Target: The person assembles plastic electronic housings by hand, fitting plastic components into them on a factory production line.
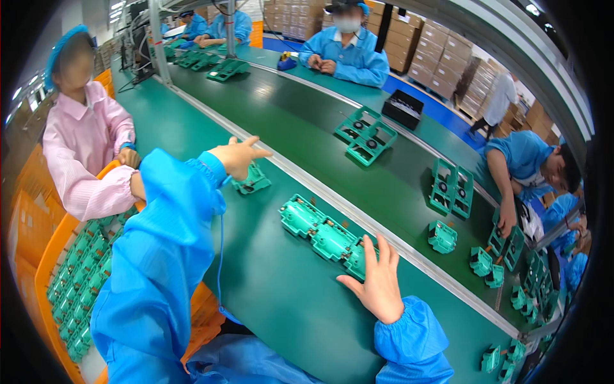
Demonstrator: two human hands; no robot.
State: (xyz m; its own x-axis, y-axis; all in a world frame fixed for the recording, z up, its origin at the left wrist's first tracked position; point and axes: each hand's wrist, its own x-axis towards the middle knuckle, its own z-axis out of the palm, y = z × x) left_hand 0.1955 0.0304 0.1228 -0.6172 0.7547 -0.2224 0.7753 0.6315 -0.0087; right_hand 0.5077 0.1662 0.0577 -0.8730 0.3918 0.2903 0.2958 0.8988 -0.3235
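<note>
Head view showed the left hand [238, 158] and right hand [378, 286], grips spread, by green plastic housings [331, 240] beside the metal rail [448, 283], apparently a lining-up step calling next for a pinch.

The left sleeve [153, 269] is bright blue, loose, creased and faintly lined; the right sleeve [412, 345] matches it; both end in gathered cuffs [391, 320]; a thin blue cord [220, 275] hangs below the left cuff [215, 168]; blue cloth [249, 361], rumpled, covers the lap; both hands are bare.
</note>
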